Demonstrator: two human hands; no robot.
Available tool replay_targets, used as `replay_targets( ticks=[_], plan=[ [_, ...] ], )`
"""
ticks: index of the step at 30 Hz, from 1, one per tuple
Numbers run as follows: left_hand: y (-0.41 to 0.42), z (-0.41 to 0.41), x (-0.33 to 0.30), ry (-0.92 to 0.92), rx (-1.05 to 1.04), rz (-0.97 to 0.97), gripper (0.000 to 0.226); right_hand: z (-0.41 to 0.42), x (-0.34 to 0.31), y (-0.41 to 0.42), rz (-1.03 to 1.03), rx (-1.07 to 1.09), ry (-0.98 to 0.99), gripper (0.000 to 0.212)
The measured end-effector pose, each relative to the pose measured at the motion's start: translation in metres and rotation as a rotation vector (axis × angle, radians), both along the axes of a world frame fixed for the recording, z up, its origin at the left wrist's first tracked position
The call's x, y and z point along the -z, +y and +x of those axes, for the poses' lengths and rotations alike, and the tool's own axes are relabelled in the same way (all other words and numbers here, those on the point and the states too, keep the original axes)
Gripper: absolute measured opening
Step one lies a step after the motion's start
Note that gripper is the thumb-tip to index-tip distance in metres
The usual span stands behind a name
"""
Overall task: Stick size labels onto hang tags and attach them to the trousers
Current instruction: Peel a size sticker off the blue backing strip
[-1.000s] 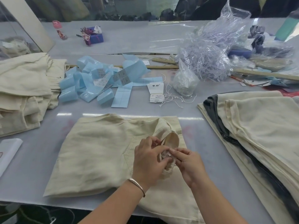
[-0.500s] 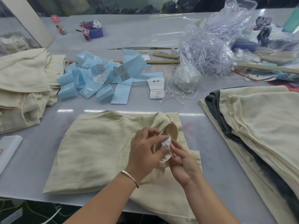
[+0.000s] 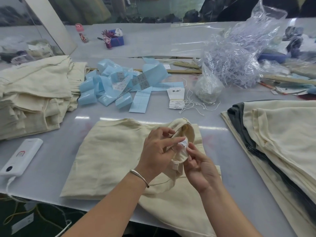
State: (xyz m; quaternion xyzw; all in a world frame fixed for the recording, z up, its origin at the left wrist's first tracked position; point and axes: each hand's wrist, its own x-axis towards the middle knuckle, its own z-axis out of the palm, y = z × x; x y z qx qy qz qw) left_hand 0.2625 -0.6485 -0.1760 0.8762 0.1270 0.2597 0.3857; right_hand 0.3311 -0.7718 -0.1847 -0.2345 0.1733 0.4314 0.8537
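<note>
While a folded pair of cream trousers (image 3: 119,156) lies flat on the grey table (image 3: 56,161), the person lifts its waistband (image 3: 185,134) up off the pile between both hands. A small white sewn-in label (image 3: 183,144) with tiny print stands at the inside of that raised band, caught between the fingertips of the two hands. The left hand (image 3: 158,151) curls round the band from the left, its forefinger laid along the label's top edge and its other fingers bent behind the cloth. The right hand (image 3: 198,166) comes from below, thumb and forefinger pressed together on the label's right side, the rest loosely folded into the palm. Beyond the trousers, well apart from the hands, a small stack of white hang tags (image 3: 176,98) rests beside loose white strings (image 3: 191,105) and a litter of pale blue label backing strips (image 3: 116,88). More cream trousers are heaped at left (image 3: 34,93) and stacked at right (image 3: 282,137).
</note>
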Motion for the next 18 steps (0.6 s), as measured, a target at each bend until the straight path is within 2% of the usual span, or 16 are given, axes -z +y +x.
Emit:
replay_targets(
  ticks=[3, 7, 9, 11, 14, 18],
  plan=[
    [0.006, -0.002, 0.001, 0.018, 0.029, -0.006, 0.025, 0.004, -0.004, 0.004, -0.098, 0.025, -0.070, 0.030],
    [0.032, -0.009, 0.007, 0.015, -0.010, -0.030, 0.019, 0.019, -0.011, 0.008, -0.596, 0.212, -0.570, 0.029],
    [0.054, -0.013, 0.013, 0.000, -0.093, -0.030, 0.014, 0.028, -0.025, 0.016, -0.639, 0.300, -0.748, 0.031],
    [0.078, -0.017, 0.021, 0.017, -0.175, -0.081, 0.008, 0.036, -0.033, 0.037, -0.583, 0.261, -0.793, 0.032],
    [0.117, -0.026, 0.037, 0.074, -0.272, -0.200, 0.005, 0.041, -0.030, 0.087, -0.530, 0.049, -0.752, 0.028],
    [0.180, -0.039, 0.054, 0.102, -0.383, -0.274, 0.020, 0.037, -0.005, 0.163, -0.559, -0.216, -0.658, 0.023]
  ],
)
